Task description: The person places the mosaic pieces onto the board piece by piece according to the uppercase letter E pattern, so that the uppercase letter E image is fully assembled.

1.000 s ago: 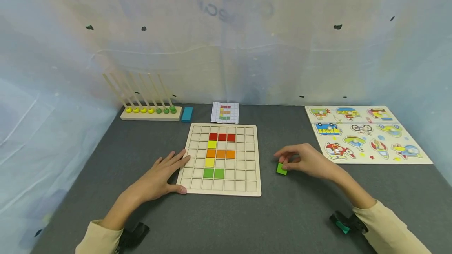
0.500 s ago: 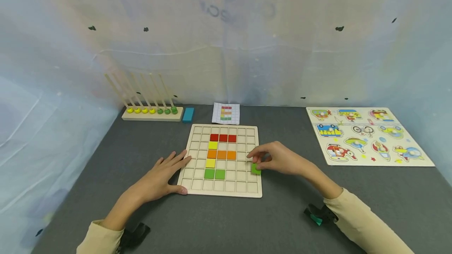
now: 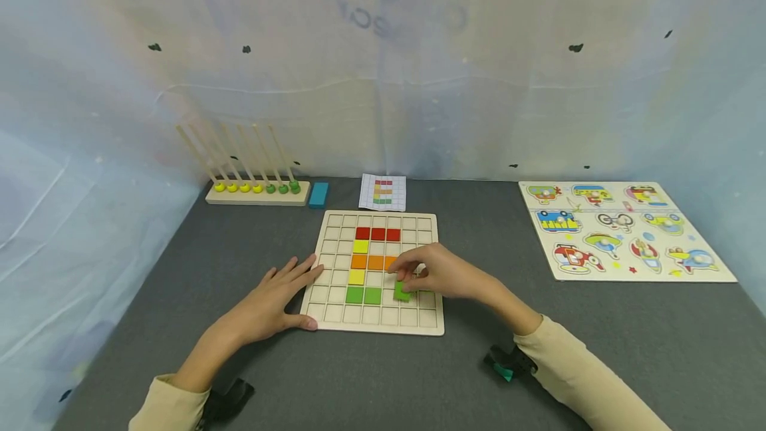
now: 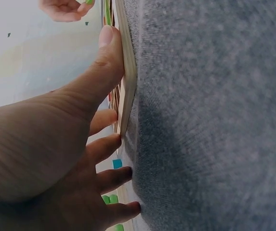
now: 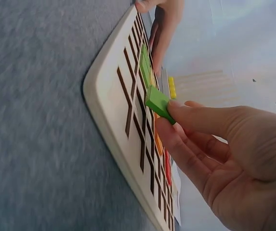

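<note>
A wooden grid board (image 3: pixel 377 319) lies on the table with red, yellow, orange and green square tiles set in its cells. My left hand (image 3: pixel 269 301) rests along the board's left edge with fingers spread; in the left wrist view its thumb lies on the rim. Between thumb and fingertips, my right hand (image 3: pixel 445 275) pinches a green tile (image 5: pixel 158 102). That tile is tilted and close over the board, to the right of two green tiles (image 3: pixel 363 295) in the same row. The right hand covers part of the board's right side.
Behind the board lies a paper card (image 3: pixel 383 193) printed with a coloured tile pattern. A blue block (image 3: pixel 319 195) sits beside a pegged wooden stand (image 3: pixel 257 198) with yellow and green beads. At the right lies a vehicle picture puzzle (image 3: pixel 622 231).
My right hand has carried the green tile leftward from the table at the board's right to over the board. The left hand stays at the board's edge.
</note>
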Demonstrator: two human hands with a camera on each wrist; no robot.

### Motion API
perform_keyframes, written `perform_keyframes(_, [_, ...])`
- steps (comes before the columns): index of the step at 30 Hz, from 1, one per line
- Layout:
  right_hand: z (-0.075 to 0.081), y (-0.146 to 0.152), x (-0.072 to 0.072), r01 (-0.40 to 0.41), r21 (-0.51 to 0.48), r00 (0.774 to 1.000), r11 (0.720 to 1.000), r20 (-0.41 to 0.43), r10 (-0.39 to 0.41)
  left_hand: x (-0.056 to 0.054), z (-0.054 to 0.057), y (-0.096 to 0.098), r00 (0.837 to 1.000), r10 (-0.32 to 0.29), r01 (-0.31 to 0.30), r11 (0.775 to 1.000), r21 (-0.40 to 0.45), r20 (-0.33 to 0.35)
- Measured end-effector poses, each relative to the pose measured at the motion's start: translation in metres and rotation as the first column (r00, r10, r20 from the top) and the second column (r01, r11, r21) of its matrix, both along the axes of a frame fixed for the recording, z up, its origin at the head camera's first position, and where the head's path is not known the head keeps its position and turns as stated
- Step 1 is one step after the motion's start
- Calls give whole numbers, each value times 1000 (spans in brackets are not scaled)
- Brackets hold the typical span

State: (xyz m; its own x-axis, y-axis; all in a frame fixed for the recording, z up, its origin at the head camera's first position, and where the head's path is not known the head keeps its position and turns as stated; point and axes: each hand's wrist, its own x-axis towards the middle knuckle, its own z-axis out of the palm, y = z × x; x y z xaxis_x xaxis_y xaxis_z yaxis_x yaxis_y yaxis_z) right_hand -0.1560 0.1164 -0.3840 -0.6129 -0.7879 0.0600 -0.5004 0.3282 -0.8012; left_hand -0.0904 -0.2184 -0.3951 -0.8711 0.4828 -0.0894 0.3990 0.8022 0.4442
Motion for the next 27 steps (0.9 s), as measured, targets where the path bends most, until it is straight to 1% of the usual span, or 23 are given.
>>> perform_keyframes(7, [1,-16,4,-11,-1,1000,1000,14,11,1,-1,0,1000,6,-6,1000,-4,1])
perform_keyframes(10, [1,-19,6,-19,20,1000,1000,-1,19,1,-1,1,1000,4,-4,1000,-7,-2])
perform_keyframes(16, [-2,-19,9,-15,44,999,999,-44,17,-2,-1,2,1000,-13,13,1000,-7,-11])
perform_keyframes(20, [-3,-20,12,-4,76,995,997,-102,12,-3,-1,2,1000,-21,21,1000,-12,-14])
perform_keyframes(22, [-3,-20,13,-1,84,991,996,-134,13,-3,-1,2,1000,-22,21,1000,-22,-17])
perform_keyframes(27, [0,-12,18,27,79,987,996,-160,-14,-4,3,1,999,-33,31,997,-71,-16])
